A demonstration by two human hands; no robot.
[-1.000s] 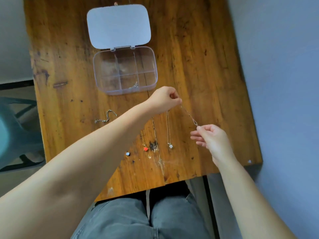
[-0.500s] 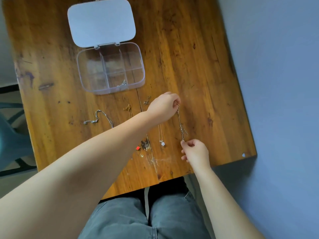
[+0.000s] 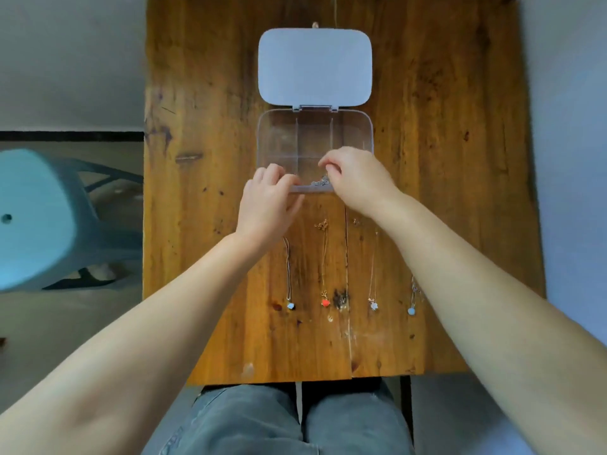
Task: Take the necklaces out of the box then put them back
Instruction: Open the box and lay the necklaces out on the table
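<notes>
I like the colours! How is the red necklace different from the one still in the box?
The red necklace lies stretched straight on the table; the silver chain sits bunched inside the box. One shows a red pendant, the other none visible. Nothing touches the red necklace; the right hand reaches the silver chain. Both are thin chains.

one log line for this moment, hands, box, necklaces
left hand: steadies box front edge | right hand: fingers at silver chain in near compartment | lid: open | necklaces on table: four

Clear box (image 3: pixel 367 133), white lid (image 3: pixel 314 65); red pendant (image 3: pixel 325 302); brown wood table (image 3: pixel 443 159); teal chair (image 3: pixel 36 218)
</notes>
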